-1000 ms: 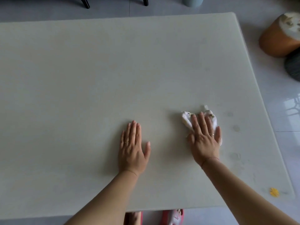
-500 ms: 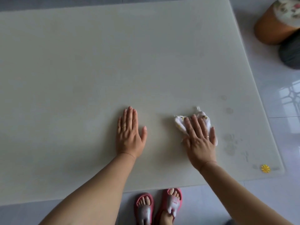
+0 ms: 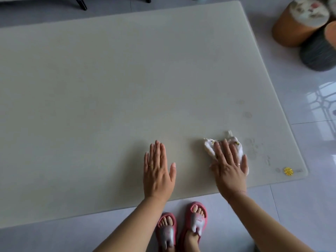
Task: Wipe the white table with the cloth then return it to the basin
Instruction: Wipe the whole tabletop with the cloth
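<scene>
left hand (image 3: 157, 172): flat on the white table (image 3: 109, 88), palm down, fingers together, thumb out, holding nothing; looked like a brace.
right hand (image 3: 229, 163): flat, fingers spread, pressing the cloth (image 3: 209, 145) onto the tabletop; not pinching it.
cloth position: near-right part of the table, under the right fingers, bunched edge sticking out on the far and left sides.
change: over the last second both hands sat closer to the near edge; cloth went from far-left of the faint marks (image 3: 253, 146) to just left of them. Camera also tilted, slippers (image 3: 181, 226) came into view.
task read: wipe stroke was being pulled toward the near-right corner; marks beside the cloth not covered yet, so wiping was probably unfinished. Basin not in view.
cloth material: white, soft, crumpled, small yellow print.
table surface: matte off-white, smooth, rounded corners, small yellow flower sticker (image 3: 288, 171) at near-right corner.
floor: glossy pale tile; round stools (image 3: 298, 22) far right.
</scene>
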`<move>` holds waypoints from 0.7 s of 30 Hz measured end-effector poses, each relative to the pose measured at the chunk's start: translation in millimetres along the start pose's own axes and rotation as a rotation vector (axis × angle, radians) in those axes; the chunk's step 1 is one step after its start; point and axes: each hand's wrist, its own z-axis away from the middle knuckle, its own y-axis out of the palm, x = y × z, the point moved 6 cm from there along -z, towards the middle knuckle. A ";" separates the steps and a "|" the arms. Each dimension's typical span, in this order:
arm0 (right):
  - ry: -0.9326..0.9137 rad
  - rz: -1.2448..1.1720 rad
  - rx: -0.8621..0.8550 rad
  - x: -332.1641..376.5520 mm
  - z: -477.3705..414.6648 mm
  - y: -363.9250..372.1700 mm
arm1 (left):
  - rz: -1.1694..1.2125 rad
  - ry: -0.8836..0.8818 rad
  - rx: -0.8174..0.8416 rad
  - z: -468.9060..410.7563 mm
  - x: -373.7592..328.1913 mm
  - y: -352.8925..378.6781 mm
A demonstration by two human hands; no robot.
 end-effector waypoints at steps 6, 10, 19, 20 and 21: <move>-0.260 0.042 0.069 64.6 62.5 26.1 | -0.018 -0.063 0.082 11.8 -2.1 11.9; -0.506 0.181 0.059 22.2 57.2 17.4 | -0.013 -0.043 0.084 11.6 -0.7 12.2; 0.158 -0.086 -0.011 -6.5 40.3 10.4 | -0.054 -0.053 0.098 12.3 -3.5 14.5; 0.072 -0.061 0.007 12.7 50.0 17.4 | -0.057 -0.051 0.096 12.4 -3.7 14.6; -0.043 -0.025 0.030 28.6 60.6 21.9 | -0.060 -0.048 0.095 12.3 -4.1 14.6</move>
